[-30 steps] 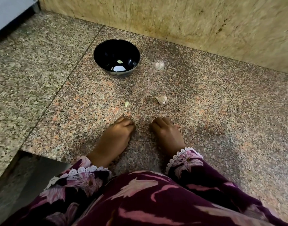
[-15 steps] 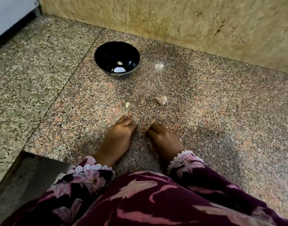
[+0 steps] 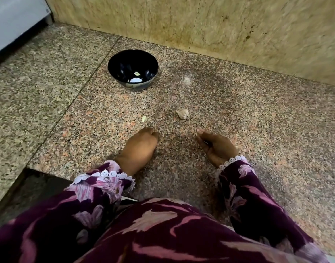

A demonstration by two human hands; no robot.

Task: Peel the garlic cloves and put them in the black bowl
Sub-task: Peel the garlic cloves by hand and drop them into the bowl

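Head view, single frame. Left hand (image 3: 139,147) rests on the granite desk (image 3: 257,130) at lower centre, fingers curled under; its grip cannot be read, as whatever the fingertips hold, if anything, is hidden. Right hand (image 3: 216,146) sits just right of it, palm turned inward, fingers relaxed and loosely curved, grip slack and holding nothing visible.

Black bowl (image 3: 133,70) stands at upper centre, near the wall, with one pale peeled clove (image 3: 137,73) inside. Unpeeled garlic piece (image 3: 182,113) lies between bowl and hands, just above the right hand. Small pale clove (image 3: 144,118) lies just above the left hand; a bit of skin (image 3: 160,115) sits between the two.

Judgement: next step is picking up the unpeeled piece. Pinch it with the right fingertips, steady with the left, split skin at the root end, strip papery layers fully. Carry over the bowl before releasing; small cloves slip easily on polished granite.
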